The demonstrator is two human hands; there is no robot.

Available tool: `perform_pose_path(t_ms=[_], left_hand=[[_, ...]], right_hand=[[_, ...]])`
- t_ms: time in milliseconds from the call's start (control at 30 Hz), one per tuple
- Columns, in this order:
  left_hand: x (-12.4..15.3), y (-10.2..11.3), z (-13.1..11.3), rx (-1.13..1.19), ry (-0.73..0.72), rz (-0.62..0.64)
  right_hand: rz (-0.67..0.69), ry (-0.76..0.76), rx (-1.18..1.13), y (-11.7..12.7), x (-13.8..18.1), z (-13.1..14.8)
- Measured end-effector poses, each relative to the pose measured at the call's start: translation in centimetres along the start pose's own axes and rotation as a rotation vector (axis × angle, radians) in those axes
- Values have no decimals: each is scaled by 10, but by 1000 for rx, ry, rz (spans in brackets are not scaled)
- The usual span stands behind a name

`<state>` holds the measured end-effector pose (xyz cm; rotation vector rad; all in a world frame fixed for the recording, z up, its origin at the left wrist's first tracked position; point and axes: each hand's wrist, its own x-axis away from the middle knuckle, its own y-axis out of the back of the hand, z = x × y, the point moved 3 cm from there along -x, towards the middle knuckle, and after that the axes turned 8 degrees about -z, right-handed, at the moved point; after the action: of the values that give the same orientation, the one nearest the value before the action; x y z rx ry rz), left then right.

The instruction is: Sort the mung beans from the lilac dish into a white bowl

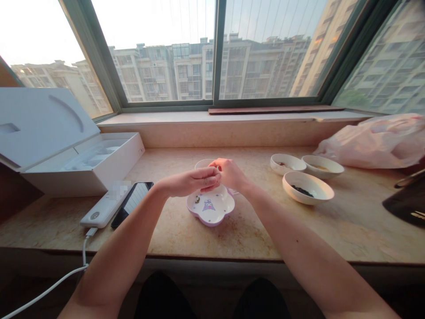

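My left hand (191,181) and my right hand (231,172) meet above a flower-shaped plate (219,216) with a lilac edge and a purple cartoon figure inside. The left fingers are held together and slightly curled. Against them, the right fingertips are pinched; anything between the hands is hidden or too small to name. A few small dark green pieces (197,199) lie at the plate's left side. Behind the hands, a white bowl (204,163) shows only its rim.
Three white bowls stand to the right; the nearest bowl (318,197) holds dark contents. A plastic bag (375,141) and a dark object (407,206) lie farther right. To the left are an open white box (116,166), a power bank (104,210) with its cable, and a phone (133,201).
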<state>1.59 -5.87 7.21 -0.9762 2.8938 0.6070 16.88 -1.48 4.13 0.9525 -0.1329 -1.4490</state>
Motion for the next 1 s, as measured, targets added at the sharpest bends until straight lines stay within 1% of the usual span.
perform_pose_path(t_ms=[33,100,167,233,333,400,467,500,567,633,700,733,800,900,933,967,1000], left_hand=[[0,0,-2,94,-18,-5],[1,1,-5,274,-30,-22],[3,2,-5,419,-11,-32],[5,1,-7,513,3,-34],[8,-1,-12,588,1,-35],[10,-1,-16,605,-8,-39],[12,-2,-18,606,-11,-45],[12,-2,-19,601,-12,-51],[12,-1,-20,574,-3,-86],[11,3,-19,510,23,-170],[9,7,-16,426,57,-275],[7,10,-14,387,70,-318],[3,14,-8,325,70,-367],[-8,21,8,195,31,-407],[-11,23,15,101,27,-430],[-15,27,22,-32,33,-479],[-18,31,29,-190,41,-560]], right_hand=[[23,11,118,-3,0,-2],[66,5,273,-6,2,-5],[74,-17,352,-7,3,-7],[46,-8,391,-5,4,-5],[-12,40,385,-1,5,2],[-26,56,330,1,7,7],[21,83,241,0,9,12],[80,106,188,-3,11,14],[249,146,77,-11,16,15],[414,153,7,-20,22,14],[526,146,4,-27,27,12],[555,142,20,-30,28,11],[574,145,54,-34,29,11],[539,167,61,-38,29,15],[525,160,61,-40,29,17],[512,140,66,-41,29,17],[498,113,76,-43,30,17]])
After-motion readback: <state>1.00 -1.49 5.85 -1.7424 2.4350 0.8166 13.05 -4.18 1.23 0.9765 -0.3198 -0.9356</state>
